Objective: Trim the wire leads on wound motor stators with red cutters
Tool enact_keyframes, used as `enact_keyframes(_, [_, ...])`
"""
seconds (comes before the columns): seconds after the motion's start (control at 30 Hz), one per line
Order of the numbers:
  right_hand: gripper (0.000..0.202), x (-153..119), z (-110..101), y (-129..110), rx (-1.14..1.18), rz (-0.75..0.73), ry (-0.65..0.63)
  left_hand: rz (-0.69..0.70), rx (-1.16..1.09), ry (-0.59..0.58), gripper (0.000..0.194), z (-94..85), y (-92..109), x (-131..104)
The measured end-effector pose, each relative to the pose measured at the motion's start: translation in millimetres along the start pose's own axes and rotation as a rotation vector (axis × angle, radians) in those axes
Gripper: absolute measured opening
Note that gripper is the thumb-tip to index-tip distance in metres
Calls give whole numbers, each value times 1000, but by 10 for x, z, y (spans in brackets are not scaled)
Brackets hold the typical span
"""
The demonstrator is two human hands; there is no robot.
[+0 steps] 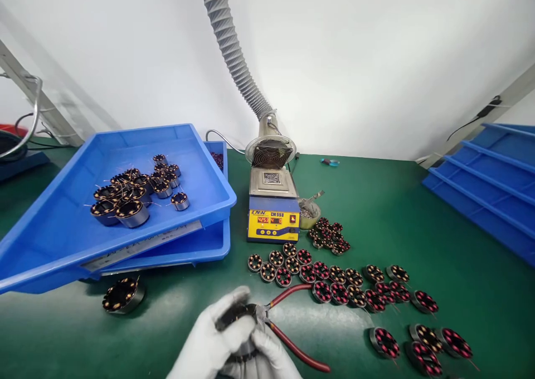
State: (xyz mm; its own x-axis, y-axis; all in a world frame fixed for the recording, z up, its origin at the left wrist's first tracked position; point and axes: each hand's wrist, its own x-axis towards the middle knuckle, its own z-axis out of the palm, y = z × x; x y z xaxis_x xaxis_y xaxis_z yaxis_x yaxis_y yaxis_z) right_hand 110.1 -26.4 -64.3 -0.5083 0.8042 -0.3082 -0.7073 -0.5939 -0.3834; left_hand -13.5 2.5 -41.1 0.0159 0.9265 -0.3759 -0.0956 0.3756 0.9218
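Above green bench (pixel 376 186), two gloved hands (pixel 207 334) (pixel 276 354), one pair of pliers (pixel 261 314)

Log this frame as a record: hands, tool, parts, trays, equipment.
left hand: white glove, fingers around a blurred ring part
right hand: white glove, close beside the left; grip unclear
pliers: head at the hands, red handles spread apart
loose rings: many on the green bench, red or tan windings
blue tray: tilted, holding a pile of tan-wound rings
machine: yellow front, lit display
hose: grey, above machine
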Motion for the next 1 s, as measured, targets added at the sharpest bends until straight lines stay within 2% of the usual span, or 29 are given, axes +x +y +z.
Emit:
enact_keyframes(0.07, [36,7,-2,9,-16,-13,8,-43,-32,99,40,105,17,-24])
enact_keyframes(0.13, [37,11,5,-9,-15,24,-32,-60,-167,195,45,152,49,-7])
enact_keyframes(0.27, [43,16,31,-75,47,119,-132,82,-477,329,55,-3,58,69])
enact_keyframes(0.33, [48,26,37,-92,76,140,-112,124,-374,256,60,-97,15,57])
enact_keyframes(0.43, [47,46,33,-90,126,110,0,102,-90,10,70,-111,-68,-48])
enact_keyframes(0.53, [45,56,29,-74,150,36,65,25,-31,-61,51,-9,-66,-139])
enact_keyframes(0.63, [41,44,35,-51,133,37,56,-16,-27,-28,32,79,42,-111])
enact_keyframes(0.77, [31,27,17,-11,179,4,89,25,-17,135,21,72,110,70])
enact_keyframes(0.83, [28,24,-11,-3,165,-32,144,61,-193,217,26,23,78,156])
enact_keyframes(0.9, [30,24,-37,-11,88,-5,144,114,-443,286,34,-29,58,192])
enact_keyframes(0.97, [37,28,-46,-30,-22,48,89,91,-513,241,44,-48,80,157])
enact_keyframes(1.0, [41,32,-42,-40,-70,61,53,40,-440,180,48,-40,103,118])
